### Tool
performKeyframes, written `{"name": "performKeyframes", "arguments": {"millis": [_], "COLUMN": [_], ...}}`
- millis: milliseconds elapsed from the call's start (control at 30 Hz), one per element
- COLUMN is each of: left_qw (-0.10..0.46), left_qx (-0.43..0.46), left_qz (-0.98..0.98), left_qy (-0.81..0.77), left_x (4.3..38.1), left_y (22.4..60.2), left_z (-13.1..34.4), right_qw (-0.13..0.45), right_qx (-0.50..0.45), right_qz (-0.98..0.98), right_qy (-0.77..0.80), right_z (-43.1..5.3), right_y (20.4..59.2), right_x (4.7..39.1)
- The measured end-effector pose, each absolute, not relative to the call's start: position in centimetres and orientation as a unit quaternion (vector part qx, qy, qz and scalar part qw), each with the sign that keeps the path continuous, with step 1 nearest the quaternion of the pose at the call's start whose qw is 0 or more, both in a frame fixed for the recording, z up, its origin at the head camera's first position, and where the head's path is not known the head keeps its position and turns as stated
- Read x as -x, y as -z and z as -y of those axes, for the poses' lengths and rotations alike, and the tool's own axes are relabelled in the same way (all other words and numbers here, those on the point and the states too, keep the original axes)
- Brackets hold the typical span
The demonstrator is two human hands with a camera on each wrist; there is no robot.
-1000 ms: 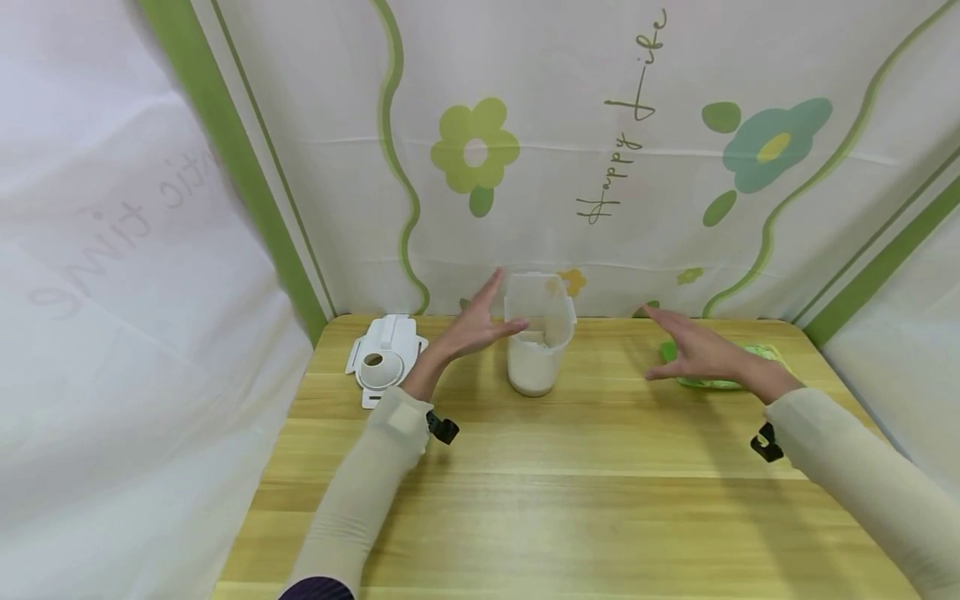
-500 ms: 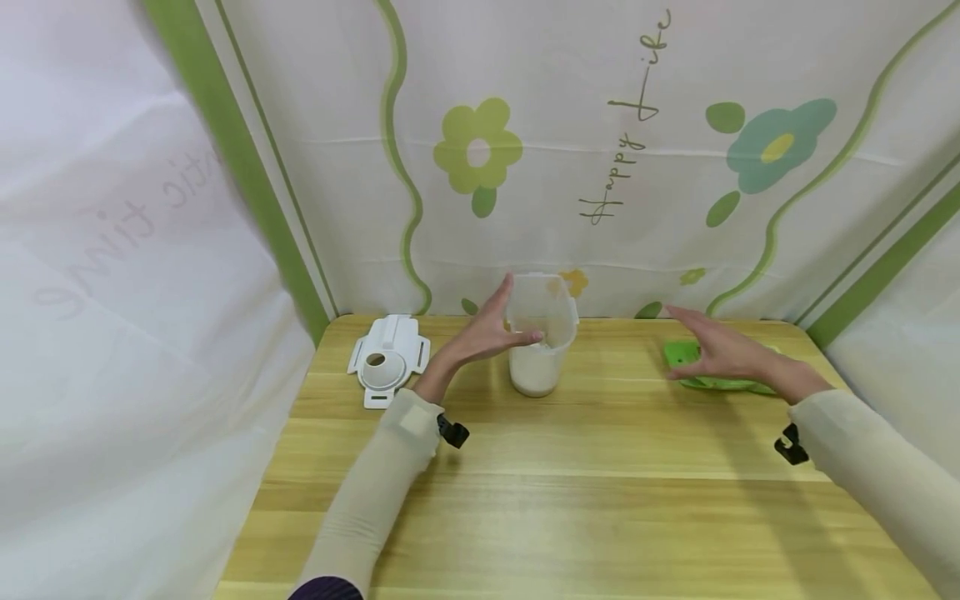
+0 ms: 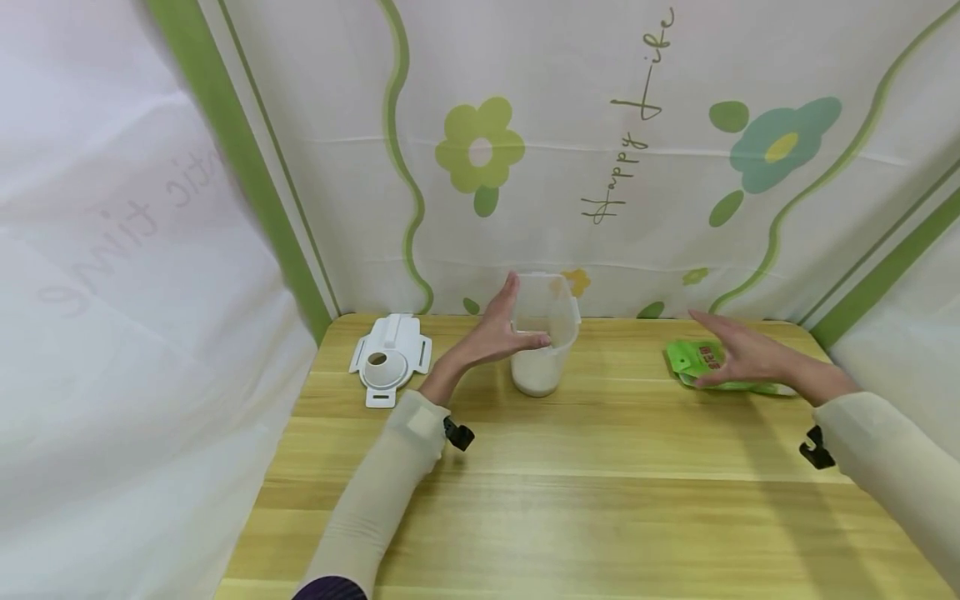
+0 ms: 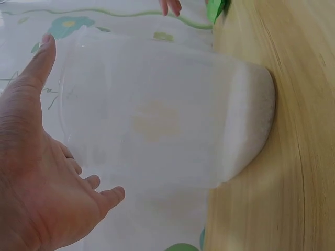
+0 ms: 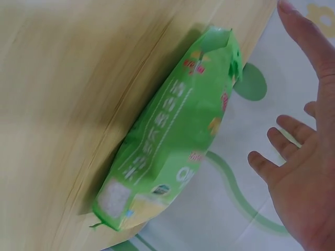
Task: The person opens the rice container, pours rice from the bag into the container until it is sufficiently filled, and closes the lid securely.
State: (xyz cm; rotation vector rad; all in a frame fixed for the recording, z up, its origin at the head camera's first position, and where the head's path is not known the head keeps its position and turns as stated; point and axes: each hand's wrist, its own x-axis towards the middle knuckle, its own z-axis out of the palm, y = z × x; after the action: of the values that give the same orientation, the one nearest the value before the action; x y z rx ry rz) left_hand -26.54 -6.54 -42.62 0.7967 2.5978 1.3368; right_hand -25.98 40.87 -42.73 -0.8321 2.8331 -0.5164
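A clear plastic container point(image 3: 557, 354) stands upright at the table's back edge. In the left wrist view, white grainy contents fill the bottom of the container point(image 4: 146, 104). My left hand point(image 3: 497, 333) reaches to its left side at rim height, thumb and fingers spread around the near side. That left hand point(image 4: 47, 183) has its palm facing the container wall. Over at the right, my right hand point(image 3: 753, 354) hovers above a green printed packet point(image 3: 686, 360), fingers apart and holding nothing. The right wrist view shows the packet point(image 5: 162, 136) lying on the wood, with the right hand point(image 5: 314, 167) beside it.
A white plastic lid point(image 3: 390, 333) with side clips and a round spout-like opening lies at the back left of the wooden table point(image 3: 555, 500). A floral-printed white curtain point(image 3: 540, 208) rises right behind the table, with more fabric on both sides.
My left hand has moved right, closer against the container. The right hand has shifted to the right over the green packet, exposing more of its left end. Container and lid stay put.
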Motion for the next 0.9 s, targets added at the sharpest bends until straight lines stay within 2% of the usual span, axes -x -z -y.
{"name": "performKeyframes", "arguments": {"millis": [233, 900], "left_qw": [0.048, 0.077], "left_qx": [-0.276, -0.268], "left_qz": [-0.857, -0.849], "left_qy": [-0.432, -0.449], "left_x": [26.5, 26.5], "left_y": [42.7, 43.0], "left_z": [6.2, 6.1], "right_qw": [0.062, 0.023], "right_qx": [0.302, 0.334], "right_qz": [-0.935, -0.926], "right_qy": [0.173, 0.176], "right_z": [-42.5, -46.5], "right_y": [43.3, 45.7], "right_x": [26.1, 26.5]}}
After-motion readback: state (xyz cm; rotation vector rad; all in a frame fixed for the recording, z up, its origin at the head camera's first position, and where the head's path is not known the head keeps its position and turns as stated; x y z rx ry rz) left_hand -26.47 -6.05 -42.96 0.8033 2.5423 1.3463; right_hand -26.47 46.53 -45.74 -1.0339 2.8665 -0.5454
